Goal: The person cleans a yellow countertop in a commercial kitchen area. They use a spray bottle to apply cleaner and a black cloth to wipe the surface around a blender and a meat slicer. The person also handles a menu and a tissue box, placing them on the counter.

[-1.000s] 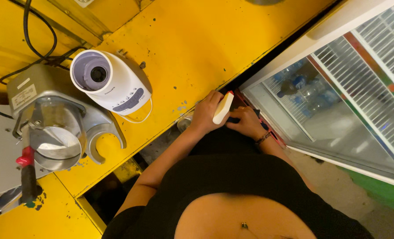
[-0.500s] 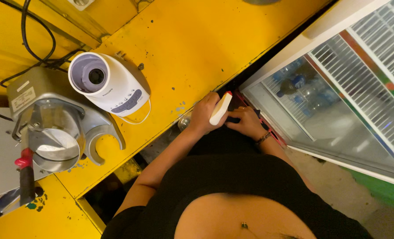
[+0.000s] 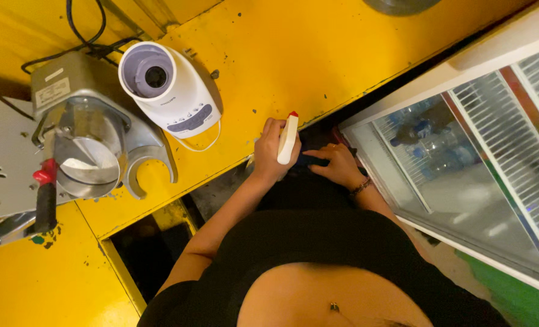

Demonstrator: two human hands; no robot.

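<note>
From the head camera, the left hand (image 3: 271, 152) is closed around a white spray bottle (image 3: 287, 138) at the yellow counter's (image 3: 318, 54) edge, while the right hand (image 3: 340, 165), fingers loosely spread and holding nothing, rests on something dark beside the glass-topped freezer (image 3: 463, 157).

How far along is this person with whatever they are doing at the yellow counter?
Little looks finished: the white blender base has no jug on it, and the metal machine stands unattended. In hand: the left hand grips a white bottle with a red tip at the counter edge, while the right hand touches something dark below, too hidden to tell. What remains cannot be read.
</note>
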